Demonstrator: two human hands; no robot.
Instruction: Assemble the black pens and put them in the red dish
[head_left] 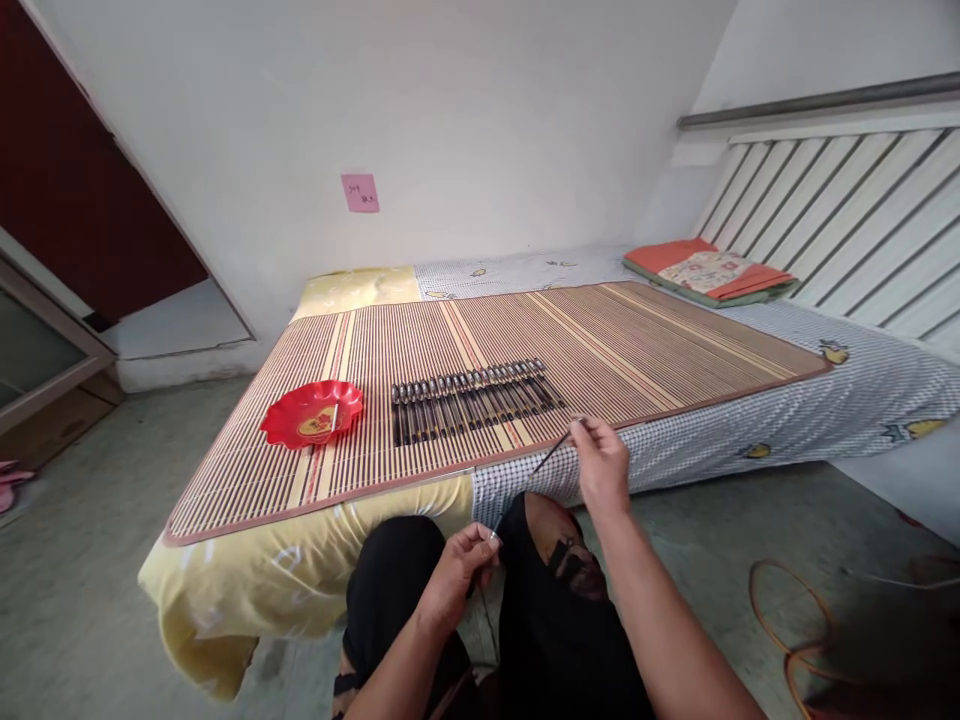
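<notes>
My right hand (602, 462) is closed in a pinch on the upper end of a thin dark pen refill (551, 455), which slants down to the left over the bed's edge. Lower down, above my knees, my left hand (459, 572) is closed around what looks like a pen barrel (494, 537); just its pale, shiny end shows past the fingers. Beyond both hands, several black pens (472, 402) lie side by side in a row on the striped mat. Left of them stands a red scalloped dish (281, 420) with a small white stick (334, 418) in it.
The bamboo mat (600, 345) covers most of the bed. Folded orange and green cloth (709, 270) lies at the far right by a white slatted headboard (840, 215). A pink note (360, 193) is stuck to the wall. An orange cable (787, 620) loops across the floor.
</notes>
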